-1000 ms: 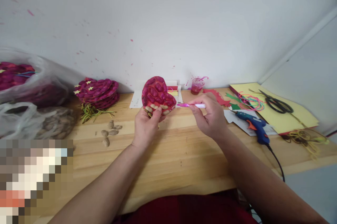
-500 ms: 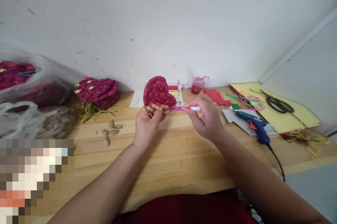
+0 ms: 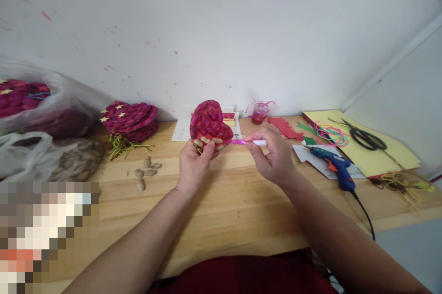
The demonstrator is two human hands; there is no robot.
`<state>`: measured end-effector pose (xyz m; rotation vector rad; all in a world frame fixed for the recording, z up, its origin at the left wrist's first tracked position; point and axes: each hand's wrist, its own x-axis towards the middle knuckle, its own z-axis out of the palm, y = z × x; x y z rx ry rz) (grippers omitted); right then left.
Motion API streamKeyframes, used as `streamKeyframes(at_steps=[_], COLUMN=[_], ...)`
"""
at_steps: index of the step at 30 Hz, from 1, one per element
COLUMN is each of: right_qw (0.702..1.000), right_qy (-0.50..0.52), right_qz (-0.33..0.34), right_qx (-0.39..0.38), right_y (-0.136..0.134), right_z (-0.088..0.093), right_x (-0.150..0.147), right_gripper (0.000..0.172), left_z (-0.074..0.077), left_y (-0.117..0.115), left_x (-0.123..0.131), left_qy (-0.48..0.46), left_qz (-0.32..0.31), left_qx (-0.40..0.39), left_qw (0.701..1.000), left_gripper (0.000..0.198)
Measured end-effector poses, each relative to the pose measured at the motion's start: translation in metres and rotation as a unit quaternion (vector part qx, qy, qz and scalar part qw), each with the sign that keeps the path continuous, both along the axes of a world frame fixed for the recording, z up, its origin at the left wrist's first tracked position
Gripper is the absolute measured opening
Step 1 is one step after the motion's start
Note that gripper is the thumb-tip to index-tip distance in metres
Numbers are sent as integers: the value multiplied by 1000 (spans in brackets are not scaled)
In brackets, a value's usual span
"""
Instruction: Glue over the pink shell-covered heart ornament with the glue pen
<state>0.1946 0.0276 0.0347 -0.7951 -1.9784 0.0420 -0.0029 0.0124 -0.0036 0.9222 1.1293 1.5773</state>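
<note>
My left hand [image 3: 195, 163] grips a heart-shaped peanut craft [image 3: 208, 121] by its lower edge, thumb on the front. Most of its peanuts are painted magenta; a few near my thumb are bare tan on a red backing. Between the fingers of my right hand [image 3: 274, 156] is a paintbrush [image 3: 255, 142] with a white handle and a magenta-stained end. Its tip meets the lower right edge of the craft. Behind my right hand stands a clear cup of magenta paint [image 3: 258, 114].
Left: stacked magenta peanut crafts [image 3: 133, 121], loose peanuts [image 3: 148, 172], plastic bags [image 3: 31, 156] of crafts and peanuts. Right: red paper cutouts [image 3: 285, 128], a blue glue gun [image 3: 336, 165] with a cord, black scissors [image 3: 368, 140] on yellow paper [image 3: 397, 151]. The wall stands close behind.
The view has shifted very slightly. Both hands keep their holds, and the brush tip stays at the craft's lower right edge.
</note>
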Motion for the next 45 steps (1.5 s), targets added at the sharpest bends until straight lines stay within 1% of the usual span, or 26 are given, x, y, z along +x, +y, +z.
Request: streamKeyframes(at_steps=[2, 6, 11, 15, 18, 19, 21, 24, 26, 28, 30, 33, 38, 41, 45], right_qw=[1000, 1000, 1000, 999, 998, 997, 989, 968, 953, 932, 906, 888, 877, 878, 889], right_qy=[-7, -3, -11, -8, 22, 35, 57, 63, 39, -17, -91, -136, -159, -150, -124], right_qz=[2, -22, -5, -38, -50, -69, -132, -237, -294, -347, -382, -395, -396, -396, -390], right_qx=[-2, 11, -7, 5, -10, -21, -41, -50, -60, -107, -158, -193, -222, -221, -203], right_y=[0, -1, 0, 2, 7, 11, 24, 57, 85, 111, 131, 149, 157, 155, 147], right_z=[0, 0, 0, -2, -1, 1, 7, 20, 29, 35, 36, 30, 18, 19, 24], right_x=[0, 1, 0, 1, 9, 14, 24, 43, 53, 59, 60, 56, 49, 49, 52], right_gripper=[5, 5, 6, 6, 7, 8, 12, 21, 23, 23, 23, 23, 23, 25, 26], left_z=[0, -1, -1, -2, -5, -6, -9, -12, -13, -14, -15, -17, -18, -17, -14], left_y=[0, 0, 0, 2, 5, 6, 8, 10, 10, 10, 11, 11, 12, 13, 12], left_x=[0, 0, 0, -1, -1, -1, -1, 0, 0, -1, -1, -2, -2, -2, -1], left_qy=[-3, -1, 2, 4, -6, -14, -25, -28, -21, -11, -1, 6, 0, -5, -15], left_qz=[2, 1, 1, 0, 8, 13, 18, 18, 16, 13, 9, 9, 13, 15, 17], left_qx=[-1, -1, 3, 1, -2, -2, 1, -3, -8, -9, -8, -6, -7, -11, -9], left_qw=[1000, 1000, 1000, 1000, 1000, 1000, 1000, 999, 1000, 1000, 1000, 1000, 1000, 1000, 1000], left_gripper=[44, 44, 44, 45, 46, 46, 46, 45, 45, 44, 44, 43, 42, 42, 42])
